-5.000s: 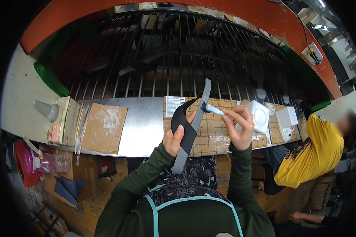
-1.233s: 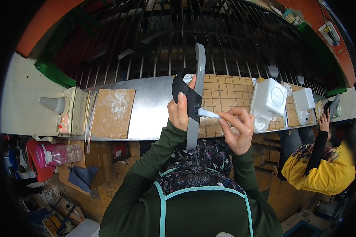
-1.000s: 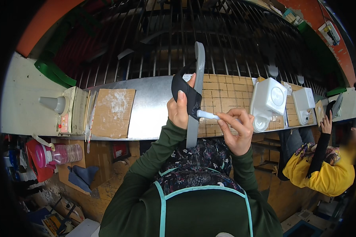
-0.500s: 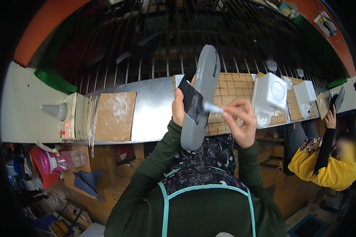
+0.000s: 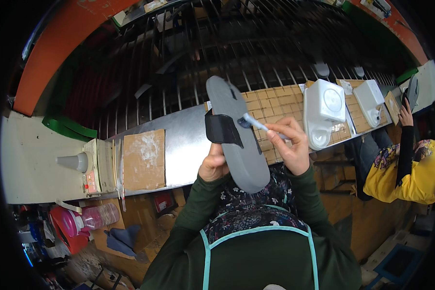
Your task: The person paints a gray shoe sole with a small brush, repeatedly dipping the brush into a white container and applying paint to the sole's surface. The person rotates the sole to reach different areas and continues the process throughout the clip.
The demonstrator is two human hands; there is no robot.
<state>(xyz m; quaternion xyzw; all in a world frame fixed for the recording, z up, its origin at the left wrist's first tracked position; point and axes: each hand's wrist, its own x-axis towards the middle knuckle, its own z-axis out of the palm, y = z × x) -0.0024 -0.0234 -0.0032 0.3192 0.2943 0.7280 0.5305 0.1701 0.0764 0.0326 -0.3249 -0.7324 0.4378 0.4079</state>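
Note:
My left hand (image 5: 213, 166) holds a grey shoe sole (image 5: 237, 135) upright in front of me, its flat face turned toward the camera. A black strap (image 5: 222, 130) wraps across the sole's middle. My right hand (image 5: 290, 147) grips a thin white brush (image 5: 256, 124) whose dark tip touches the sole beside the strap. Both forearms wear dark green sleeves and rise from the lower edge.
A metal workbench (image 5: 188, 145) with a cardboard sheet (image 5: 143, 159) runs across. A white glue container (image 5: 323, 112) and a second one (image 5: 370, 100) stand on brown tiles at right. A person in yellow (image 5: 406, 169) works at far right. A barred conveyor rack (image 5: 217, 58) lies behind.
The sole has turned from edge-on to showing its flat face and tilted left at the top. My right hand keeps the brush at the strap.

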